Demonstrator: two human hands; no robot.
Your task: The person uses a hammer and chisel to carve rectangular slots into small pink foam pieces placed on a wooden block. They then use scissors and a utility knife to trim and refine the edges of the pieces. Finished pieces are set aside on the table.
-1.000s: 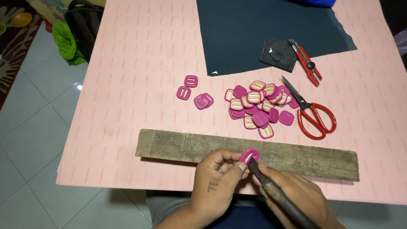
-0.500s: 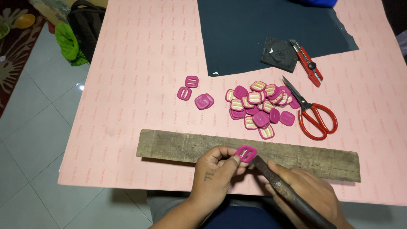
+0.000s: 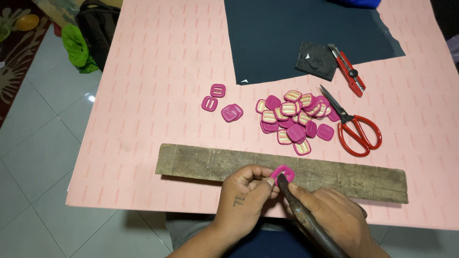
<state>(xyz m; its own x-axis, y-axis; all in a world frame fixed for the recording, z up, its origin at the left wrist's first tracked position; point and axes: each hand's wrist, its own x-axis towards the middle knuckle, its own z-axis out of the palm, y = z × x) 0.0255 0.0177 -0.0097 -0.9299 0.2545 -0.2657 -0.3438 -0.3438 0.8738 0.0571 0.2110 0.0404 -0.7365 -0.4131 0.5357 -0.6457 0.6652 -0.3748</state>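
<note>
My left hand [image 3: 246,198] pinches a small magenta square buckle [image 3: 283,173] against the near edge of a long worn wooden board [image 3: 349,179]. My right hand [image 3: 337,220] grips a dark rusty metal tool [image 3: 306,217] whose tip presses into the buckle's opening. Beyond the board lies a pile of several magenta and cream buckles [image 3: 296,119]. Three more magenta buckles [image 3: 221,104] lie apart to its left.
Red-handled scissors [image 3: 356,126] lie right of the pile. A red utility knife [image 3: 348,70] and a dark square scrap [image 3: 316,59] rest on a dark cloth sheet [image 3: 287,33]. The pink table [image 3: 158,71] ends at left over tiled floor; a black bag [image 3: 98,24] stands there.
Both hands have shifted slightly, and the buckle has been turned between my left fingers while the tool tip stays pressed into it.
</note>
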